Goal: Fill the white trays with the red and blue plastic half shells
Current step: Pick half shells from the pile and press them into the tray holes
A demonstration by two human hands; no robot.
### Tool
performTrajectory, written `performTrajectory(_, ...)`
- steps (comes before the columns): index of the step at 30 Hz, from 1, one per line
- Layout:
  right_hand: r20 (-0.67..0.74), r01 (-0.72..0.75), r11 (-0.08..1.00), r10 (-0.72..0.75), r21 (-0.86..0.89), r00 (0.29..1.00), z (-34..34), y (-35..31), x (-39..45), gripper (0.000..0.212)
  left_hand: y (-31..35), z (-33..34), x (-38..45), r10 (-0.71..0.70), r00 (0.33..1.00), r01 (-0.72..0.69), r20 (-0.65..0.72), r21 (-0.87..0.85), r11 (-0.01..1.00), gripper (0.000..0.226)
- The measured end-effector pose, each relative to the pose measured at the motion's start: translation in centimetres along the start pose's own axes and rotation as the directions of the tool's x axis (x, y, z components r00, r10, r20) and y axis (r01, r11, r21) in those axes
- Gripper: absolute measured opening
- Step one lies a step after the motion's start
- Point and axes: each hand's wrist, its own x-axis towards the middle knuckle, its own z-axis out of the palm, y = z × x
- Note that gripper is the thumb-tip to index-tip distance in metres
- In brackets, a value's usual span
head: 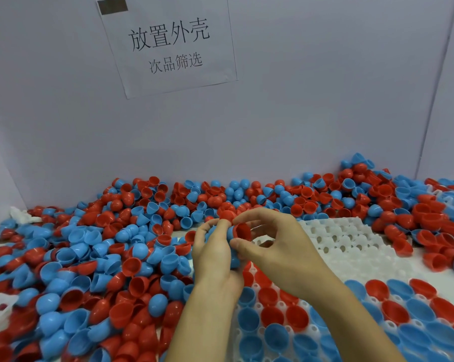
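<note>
My left hand (215,254) is curled around a stack of nested blue half shells (235,257), held above the near edge of the pile. My right hand (275,244) pinches a red half shell (242,231) at the top of that stack, thumb below and forefinger above. Under both hands lies a white tray (351,246) with round pockets. Its far part has bare pockets; the near part holds red and blue half shells (272,316) sitting open side up. A big loose pile of red and blue half shells (103,257) covers the table to the left and along the back.
A pale wall stands close behind the pile, with a paper sign (168,45) taped to it. More shells (429,218) heap up at the right, around the tray's far corner. A crumpled white scrap (22,215) lies at the far left by the wall.
</note>
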Motion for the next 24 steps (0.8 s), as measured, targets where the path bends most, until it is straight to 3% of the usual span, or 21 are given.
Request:
performTrajectory(6,0.001,-0.044,0.989,0.044,0.142,0.999,-0.3,-0.2,0.1,0.023,0.5,-0.5,0.4,0.002,1.000,-0.002,-0.009,-0.003,1.000,0.012)
performTrajectory(10,0.172,-0.156,0.987,0.160,-0.039,0.972,-2.5,-0.1,0.3,0.034,1.0,-1.2,0.8,0.029,0.999,-0.028,-0.034,0.010,1.000,0.013)
performTrajectory(12,0.381,-0.339,0.931,0.364,-0.133,0.850,-4.0,-0.3,0.0,0.043,1.2,-1.7,1.1,0.049,0.997,-0.046,-0.063,0.054,0.998,0.013)
performTrajectory(13,0.499,-0.409,0.883,0.468,-0.231,0.729,-4.7,-0.6,-0.2,0.042,1.2,-2.0,1.2,0.053,0.996,-0.048,-0.076,0.075,0.996,0.012)
performTrajectory(15,0.652,-0.400,0.811,0.583,-0.428,0.484,-5.7,-1.5,-0.7,0.038,1.4,-2.4,1.5,0.059,0.993,-0.047,-0.101,0.118,0.992,0.010)
performTrajectory(16,0.683,-0.362,0.811,0.583,-0.459,0.440,-5.7,-1.9,-0.8,0.037,1.4,-2.6,1.6,0.066,0.991,-0.050,-0.114,0.140,0.989,0.010)
performTrajectory(17,0.695,-0.321,0.839,0.544,-0.440,0.470,-5.4,-2.2,-0.8,0.035,1.3,-2.7,1.7,0.073,0.989,-0.052,-0.125,0.159,0.986,0.011)
performTrajectory(19,0.603,-0.231,0.945,0.326,-0.232,0.729,-3.8,-2.7,-0.9,0.021,1.2,-2.8,1.7,0.071,0.989,-0.047,-0.130,0.182,0.982,0.012)
performTrajectory(20,0.496,-0.206,0.977,0.204,-0.051,0.844,-2.8,-3.0,-0.8,0.024,1.2,-2.8,1.6,0.066,0.990,-0.042,-0.124,0.184,0.982,0.012)
performTrajectory(22,0.381,-0.183,0.929,0.051,0.321,0.923,-1.0,-3.0,-0.7,0.072,1.0,-2.7,1.4,0.051,0.993,-0.031,-0.109,0.186,0.982,0.015)
performTrajectory(24,0.316,-0.121,0.903,-0.017,0.412,0.949,-0.2,-2.7,-0.6,0.077,0.9,-2.5,1.2,0.036,0.997,-0.021,-0.070,0.203,0.979,0.015)
